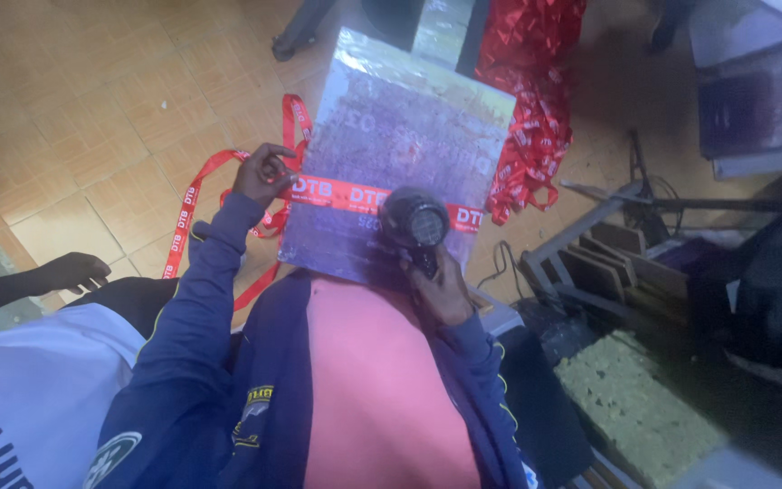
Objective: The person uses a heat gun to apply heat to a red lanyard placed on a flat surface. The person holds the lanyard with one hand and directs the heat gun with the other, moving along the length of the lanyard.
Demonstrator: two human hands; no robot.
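A grey rectangular board (400,136) rests against my lap, tilted away from me. A red printed ribbon (341,193) is stretched flat across it. My left hand (262,172) pinches the ribbon at the board's left edge. My right hand (439,285) grips the handle of a black hair dryer (415,222), whose barrel sits over the ribbon near the board's lower right. More of the same ribbon trails in loops on the floor to the left.
Another person's hand (72,270) and white shirt (29,398) are at my left. A heap of red ribbons (527,81) hangs behind the board. At the right are wooden slats (622,263), a metal frame, cables and a green foam block (635,398). Tiled floor lies at the left.
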